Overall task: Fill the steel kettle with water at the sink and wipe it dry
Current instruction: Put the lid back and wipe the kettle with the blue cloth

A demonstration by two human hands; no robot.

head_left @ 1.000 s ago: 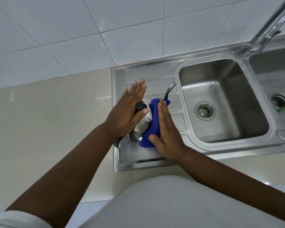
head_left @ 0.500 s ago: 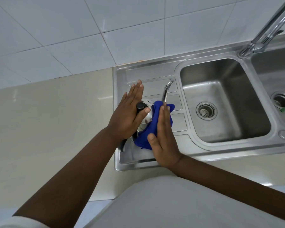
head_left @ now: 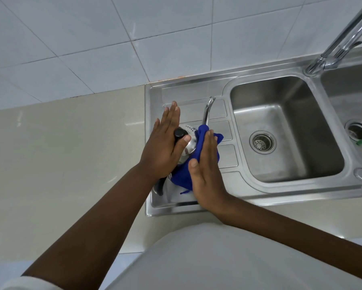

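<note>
The steel kettle [head_left: 188, 144] stands on the sink's drainboard [head_left: 182, 97], its thin curved spout [head_left: 207, 110] pointing away from me and a black knob [head_left: 179, 133] on its lid. My left hand [head_left: 164, 147] lies flat against the kettle's left side with straight fingers, thumb beside the knob. My right hand [head_left: 205, 170] presses a blue cloth [head_left: 183, 174] flat against the kettle's right side. Most of the kettle's body is hidden by both hands and the cloth. A dark handle end [head_left: 160, 187] shows below my left wrist.
A steel sink basin [head_left: 290, 105] with a drain strainer [head_left: 262, 142] lies to the right, a second basin [head_left: 351, 95] beyond it. The chrome tap [head_left: 341, 38] rises at the upper right. Beige counter [head_left: 61, 153] spreads left; white wall tiles sit behind.
My right hand with the blue cloth has slid down and toward me along the kettle's side, uncovering the spout. My left hand has stayed flat on the kettle.
</note>
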